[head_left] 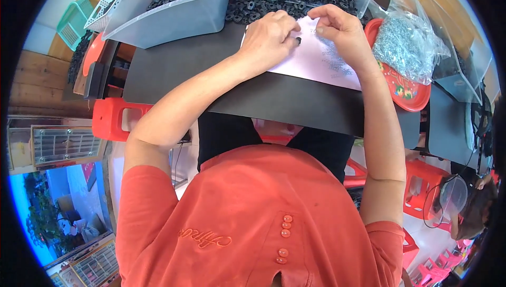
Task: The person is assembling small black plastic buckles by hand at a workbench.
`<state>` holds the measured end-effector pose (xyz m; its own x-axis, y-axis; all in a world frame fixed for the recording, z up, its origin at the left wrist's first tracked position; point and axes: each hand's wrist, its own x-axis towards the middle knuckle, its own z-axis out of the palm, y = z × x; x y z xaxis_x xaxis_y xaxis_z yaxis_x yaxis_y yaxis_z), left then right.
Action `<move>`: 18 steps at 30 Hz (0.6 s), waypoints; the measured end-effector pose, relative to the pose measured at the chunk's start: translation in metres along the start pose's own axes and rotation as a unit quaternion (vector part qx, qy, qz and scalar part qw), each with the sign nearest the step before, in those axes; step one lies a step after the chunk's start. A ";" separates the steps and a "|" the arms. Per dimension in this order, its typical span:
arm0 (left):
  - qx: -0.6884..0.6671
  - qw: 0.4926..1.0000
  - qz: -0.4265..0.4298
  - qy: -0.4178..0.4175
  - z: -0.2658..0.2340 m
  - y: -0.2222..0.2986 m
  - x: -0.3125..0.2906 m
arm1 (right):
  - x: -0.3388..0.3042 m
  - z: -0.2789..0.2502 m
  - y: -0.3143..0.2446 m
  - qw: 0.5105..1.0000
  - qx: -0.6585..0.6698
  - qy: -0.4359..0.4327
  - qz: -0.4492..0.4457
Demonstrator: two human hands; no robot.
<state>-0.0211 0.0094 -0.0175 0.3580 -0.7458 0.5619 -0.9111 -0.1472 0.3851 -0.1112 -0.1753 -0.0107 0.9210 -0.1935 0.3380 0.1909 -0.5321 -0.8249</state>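
My left hand is over the sheet of white paper, with its fingers pinched on a small black plastic part. Close by on the right, my right hand has its fingers curled and its thumb bent in toward the forefinger. Whatever sits between those fingertips is too small to make out. Small silvery metal pieces lie scattered on the paper, beside the right wrist. A heap of similar black plastic parts spreads over the table just beyond both hands.
Two translucent bins of black parts stand at the back of the dark table. A clear bag of silvery pieces rests on a red patterned tray at the right. Red stools flank the table; a person is at the far right.
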 end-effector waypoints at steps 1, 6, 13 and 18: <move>0.001 1.000 0.000 0.001 0.003 0.001 0.004 | 0.001 0.001 0.000 0.999 0.039 0.006 -0.003; -0.155 0.985 -0.063 0.028 0.013 0.005 0.020 | 0.001 0.001 -0.006 0.996 0.089 -0.005 0.005; -0.299 0.926 -0.230 0.006 -0.005 0.019 0.035 | 0.002 -0.002 -0.008 0.986 0.162 0.040 0.021; -0.512 0.799 -0.315 -0.010 -0.015 0.015 0.039 | -0.001 -0.001 -0.026 0.976 0.203 0.072 0.004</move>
<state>-0.0173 -0.0118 0.0212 0.6672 -0.7448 0.0117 0.0985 0.1037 0.9897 -0.1179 -0.1618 0.0111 0.8714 -0.3257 0.3668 0.3298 -0.1644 -0.9296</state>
